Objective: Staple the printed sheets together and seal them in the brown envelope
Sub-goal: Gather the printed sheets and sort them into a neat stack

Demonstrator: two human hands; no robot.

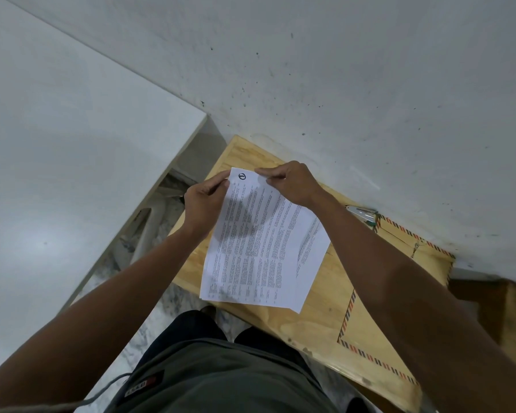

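I hold a small stack of white printed sheets (259, 248) above a wooden table (319, 317). My left hand (204, 201) pinches the sheets' top left corner. My right hand (292, 181) pinches their top edge beside a round black logo. The sheets are fanned slightly, with a lower one sticking out at the right. A brown envelope (382, 296) with a red and dark striped border lies flat on the table under my right forearm. A metal stapler (362, 213) rests at the envelope's far corner, against the wall.
A white wall (370, 84) runs along the table's far side. A white panel (57, 174) stands to the left, with a gap down to a marble floor (149, 326). My legs are below the table's near edge, and a grey cable (102, 394) crosses at the bottom left.
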